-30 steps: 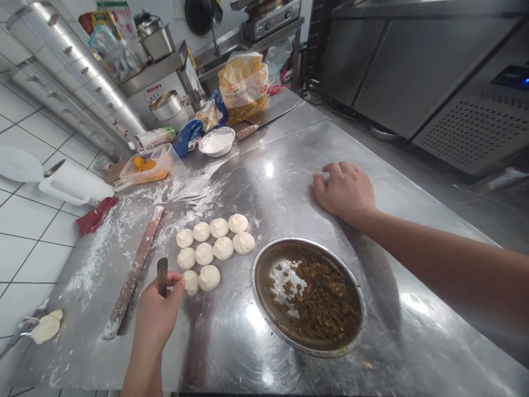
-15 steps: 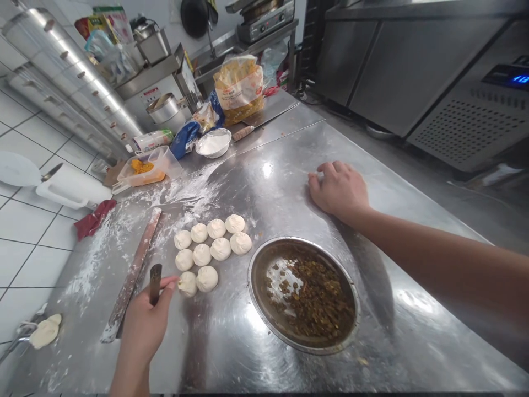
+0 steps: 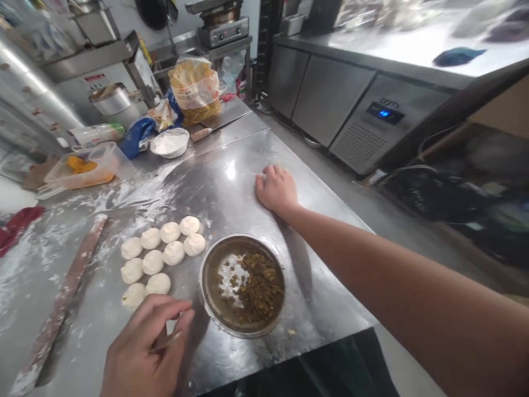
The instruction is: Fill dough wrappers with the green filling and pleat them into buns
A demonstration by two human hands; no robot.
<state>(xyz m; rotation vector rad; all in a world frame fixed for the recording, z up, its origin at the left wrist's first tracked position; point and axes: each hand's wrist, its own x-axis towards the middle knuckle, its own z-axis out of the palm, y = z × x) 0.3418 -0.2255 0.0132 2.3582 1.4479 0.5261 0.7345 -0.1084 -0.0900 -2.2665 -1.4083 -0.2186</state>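
Left hand (image 3: 142,350) is shut on a thin stick (image 3: 167,342), close to a steel bowl (image 3: 201,281) of brown filling (image 3: 248,286) and round dough balls (image 3: 152,262). Right hand (image 3: 276,190) rests on the counter (image 3: 223,204), holding nothing, its fingers (image 3: 268,175) close together.

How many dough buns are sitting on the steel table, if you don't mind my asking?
10 dough buns, in rows of four, four and two, left of the metal bowl; none seem hidden.

white dough balls (image 3: 173,253), olive-brown filling (image 3: 256,292)
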